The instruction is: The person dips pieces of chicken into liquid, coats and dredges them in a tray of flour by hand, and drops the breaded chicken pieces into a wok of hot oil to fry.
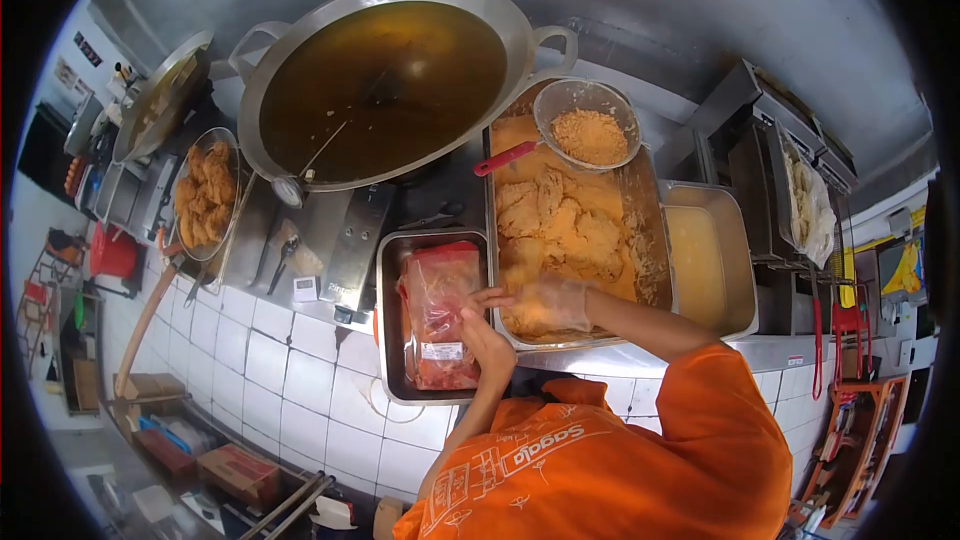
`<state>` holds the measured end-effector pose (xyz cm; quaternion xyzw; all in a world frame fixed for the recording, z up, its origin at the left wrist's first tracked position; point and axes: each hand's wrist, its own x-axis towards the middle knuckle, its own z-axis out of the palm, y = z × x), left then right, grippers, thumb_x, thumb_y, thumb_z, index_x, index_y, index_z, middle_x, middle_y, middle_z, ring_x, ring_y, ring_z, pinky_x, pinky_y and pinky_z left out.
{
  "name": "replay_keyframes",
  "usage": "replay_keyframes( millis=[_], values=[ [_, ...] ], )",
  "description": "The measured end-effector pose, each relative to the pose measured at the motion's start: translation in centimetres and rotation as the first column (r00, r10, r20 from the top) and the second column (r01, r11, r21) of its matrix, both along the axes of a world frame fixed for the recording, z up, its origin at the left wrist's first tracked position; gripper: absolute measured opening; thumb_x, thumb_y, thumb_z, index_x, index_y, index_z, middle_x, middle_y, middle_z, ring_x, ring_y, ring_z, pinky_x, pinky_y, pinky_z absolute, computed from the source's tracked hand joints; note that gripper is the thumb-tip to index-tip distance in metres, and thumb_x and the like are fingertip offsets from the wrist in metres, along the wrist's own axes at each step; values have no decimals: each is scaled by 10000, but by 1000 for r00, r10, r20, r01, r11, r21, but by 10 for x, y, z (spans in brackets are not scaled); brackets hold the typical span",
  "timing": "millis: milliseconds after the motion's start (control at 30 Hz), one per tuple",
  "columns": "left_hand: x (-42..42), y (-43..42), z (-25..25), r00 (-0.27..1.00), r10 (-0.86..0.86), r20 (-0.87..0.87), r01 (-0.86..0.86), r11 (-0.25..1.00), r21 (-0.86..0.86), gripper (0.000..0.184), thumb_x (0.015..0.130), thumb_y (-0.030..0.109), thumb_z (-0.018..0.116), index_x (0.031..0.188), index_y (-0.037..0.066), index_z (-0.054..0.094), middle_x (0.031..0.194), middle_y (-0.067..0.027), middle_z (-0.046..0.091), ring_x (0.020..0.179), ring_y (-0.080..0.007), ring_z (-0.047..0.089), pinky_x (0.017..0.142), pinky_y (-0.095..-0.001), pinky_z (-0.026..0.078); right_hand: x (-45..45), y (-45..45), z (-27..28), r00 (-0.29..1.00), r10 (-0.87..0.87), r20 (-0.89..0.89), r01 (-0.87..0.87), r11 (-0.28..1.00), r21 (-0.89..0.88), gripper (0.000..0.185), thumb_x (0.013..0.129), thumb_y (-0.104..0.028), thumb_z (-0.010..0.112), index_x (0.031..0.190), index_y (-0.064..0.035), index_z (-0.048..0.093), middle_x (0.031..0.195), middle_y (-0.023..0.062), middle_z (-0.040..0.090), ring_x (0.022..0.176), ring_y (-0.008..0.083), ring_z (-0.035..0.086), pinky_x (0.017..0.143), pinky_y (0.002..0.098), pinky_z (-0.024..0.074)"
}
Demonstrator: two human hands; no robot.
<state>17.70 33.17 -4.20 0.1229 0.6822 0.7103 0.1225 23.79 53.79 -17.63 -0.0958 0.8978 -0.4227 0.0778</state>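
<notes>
A clear bag of raw red meat [432,325], with a white label, lies in a metal tray [388,360]. My left hand [486,340] is at the bag's right side, its fingers bent together on the plastic. My right hand [545,302], in a loose clear glove, is blurred by motion over the near left corner of the breading tray; its fingertips reach toward my left fingers. Breaded pieces [560,225] lie in orange flour in that large tray [655,260]. A red-handled strainer with crumbs [590,135] rests on its far end.
A wide pan of dark oil [385,90] with a thermometer stands behind. Fried pieces [206,195] fill a wire basket at left. A container of yellowish liquid [697,255] is right of the breading tray. A small timer [305,289] lies near the counter edge.
</notes>
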Motion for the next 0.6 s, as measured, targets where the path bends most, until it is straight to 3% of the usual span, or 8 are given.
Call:
replay_keyframes(
  millis=[67, 167, 233, 400, 600],
  values=[
    [0, 1, 1, 1000, 8, 4, -8, 1000, -13, 753, 1091, 542, 96, 1107, -21, 596, 940, -156, 689, 950, -248, 662, 955, -359, 419, -23, 1, 88, 868, -218, 446, 319, 934, -164, 555, 897, -198, 681, 1409, -45, 531, 1201, 195, 651, 1087, 279, 617, 968, 412, 501],
    [-1, 4, -2, 999, 32, 15, -32, 999, 1, 752, 1092, 539, 96, 1108, -20, 600, 927, -153, 695, 950, -243, 659, 958, -355, 416, -55, -1, 160, 721, -408, 560, 492, 870, 0, 679, 854, -215, 696, 1470, -53, 462, 1264, 264, 628, 1190, 346, 602, 1038, 460, 476],
    [1, 4, -5, 999, 41, 24, -42, 999, 16, 753, 1093, 538, 97, 1110, -21, 601, 919, -153, 696, 947, -242, 657, 961, -358, 417, -59, 8, 143, 755, -386, 530, 392, 914, 107, 704, 846, -229, 702, 1478, -51, 448, 1266, 266, 625, 1181, 350, 606, 1027, 457, 481],
    [1, 5, -5, 999, 48, -9, -48, 999, -12, 758, 1091, 543, 105, 1114, -34, 597, 938, -164, 690, 944, -247, 665, 943, -369, 434, -44, 11, 102, 915, -127, 382, 37, 971, 234, 766, 828, -264, 715, 1498, -46, 414, 1270, 270, 616, 1157, 359, 615, 1000, 448, 492],
    [3, 7, 1, 998, 60, -9, -60, 998, -5, 753, 1094, 534, 115, 1104, -53, 586, 973, -171, 668, 911, -247, 679, 906, -363, 452, -16, -35, 106, 987, 15, 157, -100, 829, 550, 843, 806, -307, 731, 1521, -40, 373, 1274, 275, 606, 1128, 370, 627, 968, 437, 506]
  ],
)
